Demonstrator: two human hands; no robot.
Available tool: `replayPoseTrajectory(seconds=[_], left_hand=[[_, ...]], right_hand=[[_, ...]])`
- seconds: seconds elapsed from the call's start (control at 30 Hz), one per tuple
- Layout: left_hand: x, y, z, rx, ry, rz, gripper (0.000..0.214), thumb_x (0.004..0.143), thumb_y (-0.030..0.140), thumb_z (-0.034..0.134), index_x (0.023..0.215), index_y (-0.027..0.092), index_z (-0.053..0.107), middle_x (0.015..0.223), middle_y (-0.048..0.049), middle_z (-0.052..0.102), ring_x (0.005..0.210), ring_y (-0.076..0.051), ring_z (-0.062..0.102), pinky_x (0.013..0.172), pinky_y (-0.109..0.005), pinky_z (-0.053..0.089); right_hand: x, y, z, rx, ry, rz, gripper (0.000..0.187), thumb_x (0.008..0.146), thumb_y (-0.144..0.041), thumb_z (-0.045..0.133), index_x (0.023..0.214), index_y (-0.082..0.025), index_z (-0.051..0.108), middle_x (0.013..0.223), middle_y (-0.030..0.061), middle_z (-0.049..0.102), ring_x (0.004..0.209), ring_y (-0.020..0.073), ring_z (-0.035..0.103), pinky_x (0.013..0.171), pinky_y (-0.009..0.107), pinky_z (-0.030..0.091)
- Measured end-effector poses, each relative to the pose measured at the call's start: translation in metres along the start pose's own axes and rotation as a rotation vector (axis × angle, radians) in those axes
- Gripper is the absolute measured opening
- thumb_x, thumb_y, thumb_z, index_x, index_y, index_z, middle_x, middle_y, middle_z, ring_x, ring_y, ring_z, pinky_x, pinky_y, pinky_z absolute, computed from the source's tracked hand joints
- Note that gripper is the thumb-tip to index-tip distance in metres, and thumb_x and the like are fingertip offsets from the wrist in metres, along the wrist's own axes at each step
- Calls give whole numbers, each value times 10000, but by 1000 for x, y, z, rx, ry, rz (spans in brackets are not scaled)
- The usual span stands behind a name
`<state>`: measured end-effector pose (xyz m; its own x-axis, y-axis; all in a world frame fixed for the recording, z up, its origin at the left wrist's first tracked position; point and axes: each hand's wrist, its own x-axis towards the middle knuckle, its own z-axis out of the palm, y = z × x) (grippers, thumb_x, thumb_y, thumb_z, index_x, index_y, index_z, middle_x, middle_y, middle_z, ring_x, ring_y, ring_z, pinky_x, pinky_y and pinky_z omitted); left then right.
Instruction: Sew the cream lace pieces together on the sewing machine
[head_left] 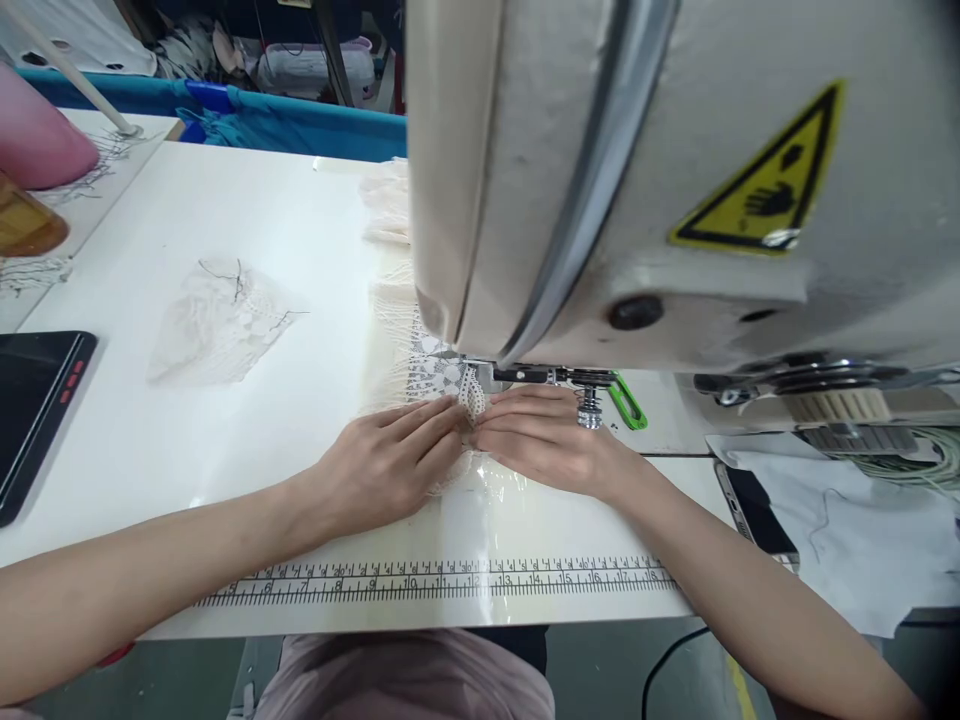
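A strip of white lace fabric (435, 372) lies on the table and runs under the sewing machine's presser foot (487, 376). My left hand (397, 455) rests on the lace from the left, fingers together and fingertips pinching its near end. From the right, my right hand (547, 432) meets it, its fingers pressed together at the lace edge just in front of the foot. The two sets of fingertips almost touch. The sewing machine's head (600, 180) hides the lace behind the foot in part, and the thumbs are hidden under the hands.
A thin lace scrap (221, 320) with loose threads lies on the left. Near it are a black device (41, 410) and a pink thread cone (41, 130). Green thread snips (628, 402) sit behind my right hand. A phone (757, 515) and white cloth (862, 530) lie at right. A ruler strip (450, 582) marks the front edge.
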<state>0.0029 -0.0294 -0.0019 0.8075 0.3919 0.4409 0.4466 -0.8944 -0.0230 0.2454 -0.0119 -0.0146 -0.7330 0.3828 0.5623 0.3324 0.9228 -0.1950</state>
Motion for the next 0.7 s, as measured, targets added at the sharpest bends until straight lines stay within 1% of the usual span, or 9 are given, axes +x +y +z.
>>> replayPoseTrajectory(seconds=[0.1, 0.23, 0.33, 0.43, 0.5, 0.6, 0.7], left_hand=[[1, 0, 1, -1, 9, -5, 256, 945, 141, 417, 1092, 65, 612, 1187, -138, 683, 1143, -248, 635, 920, -351, 580], [3, 1, 3, -24, 30, -18, 266, 942, 123, 445, 1157, 56, 585, 1191, -144, 680, 1161, -240, 623, 937, -351, 570], [5, 0, 4, -20, 37, -18, 266, 947, 110, 446, 1169, 48, 577, 1181, -141, 685, 1149, -234, 631, 932, -342, 572], [7, -1, 4, -4, 31, -24, 263, 961, 111, 423, 1164, 56, 581, 1187, -124, 685, 1139, -226, 637, 916, -333, 580], [7, -2, 4, -6, 26, -29, 269, 964, 113, 417, 1175, 61, 575, 1197, -117, 682, 1143, -223, 635, 915, -332, 581], [5, -4, 5, -15, 17, -32, 291, 957, 115, 412, 1203, 66, 560, 1212, -116, 675, 1158, -222, 626, 932, -337, 572], [3, -5, 6, -20, 15, -29, 307, 933, 116, 412, 1195, 67, 565, 1213, -129, 673, 1157, -230, 627, 951, -349, 562]], right_hand=[[5, -1, -3, 7, 5, 10, 214, 852, -87, 640, 1044, -176, 607, 956, 18, 743, 976, 154, 677, 840, 308, 580], [10, -2, -10, -12, -38, 43, 124, 890, -85, 573, 977, -167, 606, 899, 13, 736, 913, 131, 677, 781, 271, 582], [12, -3, -13, -69, -83, 42, 138, 903, -77, 529, 974, -172, 600, 862, -3, 726, 869, 120, 677, 734, 261, 582], [13, -5, -14, -170, -136, 86, 170, 905, -70, 498, 900, -212, 591, 748, -38, 690, 824, 105, 676, 678, 242, 571], [15, -5, -14, -199, -161, 125, 179, 908, -74, 499, 857, -225, 582, 716, -43, 673, 836, 101, 676, 697, 238, 570], [15, -5, -14, -126, -155, 127, 128, 927, -111, 511, 908, -205, 596, 820, -21, 711, 903, 106, 674, 781, 247, 575], [11, -4, -10, -66, -121, 96, 131, 921, -111, 540, 991, -189, 619, 927, 0, 735, 929, 115, 675, 807, 260, 574]])
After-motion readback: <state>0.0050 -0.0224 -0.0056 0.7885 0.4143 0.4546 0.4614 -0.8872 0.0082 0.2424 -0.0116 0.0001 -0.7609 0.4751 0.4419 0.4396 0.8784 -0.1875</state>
